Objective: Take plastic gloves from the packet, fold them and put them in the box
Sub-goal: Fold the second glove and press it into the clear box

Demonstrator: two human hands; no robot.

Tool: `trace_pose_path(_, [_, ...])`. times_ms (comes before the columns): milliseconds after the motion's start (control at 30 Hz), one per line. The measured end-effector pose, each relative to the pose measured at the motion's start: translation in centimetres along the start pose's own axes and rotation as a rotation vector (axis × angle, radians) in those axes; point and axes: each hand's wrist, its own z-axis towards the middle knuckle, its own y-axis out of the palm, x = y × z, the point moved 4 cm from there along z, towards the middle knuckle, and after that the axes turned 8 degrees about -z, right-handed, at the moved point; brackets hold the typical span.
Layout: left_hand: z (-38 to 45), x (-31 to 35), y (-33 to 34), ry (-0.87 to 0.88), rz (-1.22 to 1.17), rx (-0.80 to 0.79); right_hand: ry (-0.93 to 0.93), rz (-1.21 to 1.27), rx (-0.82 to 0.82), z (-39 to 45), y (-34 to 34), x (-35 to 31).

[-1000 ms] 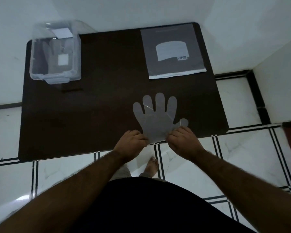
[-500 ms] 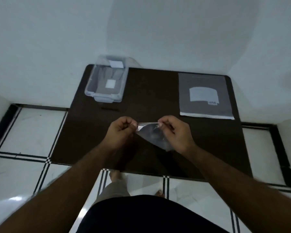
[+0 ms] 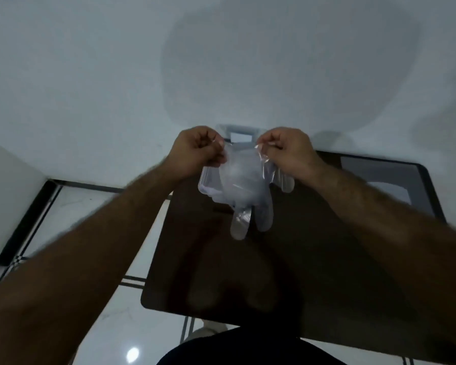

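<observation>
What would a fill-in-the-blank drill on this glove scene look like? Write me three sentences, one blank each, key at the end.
1. The plastic glove is held up by ____ hands, the left hand and the right hand each pinching its cuff edge.
2. The glove's fingers hang pointing ____.
3. The clear box shows behind the glove, at the far edge of the dark ____.

Missing words: both; downward; table
</observation>
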Motion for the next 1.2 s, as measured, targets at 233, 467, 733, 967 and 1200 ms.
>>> trace_pose_path(233, [10.3, 2.0, -2.7, 0.129, 0.167, -0.024, 0.050, -0.109, 0.085, 9.7, -0.2, -1.8])
trace_pose_path(467, [13.2, 2.2, -3.2, 0.352, 0.450, 0.029, 0.006, -0.165, 0.122, 12.5, 0.4, -2.3])
trace_pose_path(733, [8.6, 1.0, -4.0, 0.590, 0.559, 0.068, -0.201, -0.197, 0.114, 8.7, 0.5, -1.1])
trace_pose_path(967, [7.8, -3.9, -4.4, 0.568, 0.762, -0.071, -0.217, -0.320, -0.080, 7.8, 4.4, 3.7])
trace_pose_path(1200, [9.3, -9.3, -4.3, 0.490, 0.906, -0.201, -0.229, -0.477, -0.190, 9.0, 8.3, 7.2])
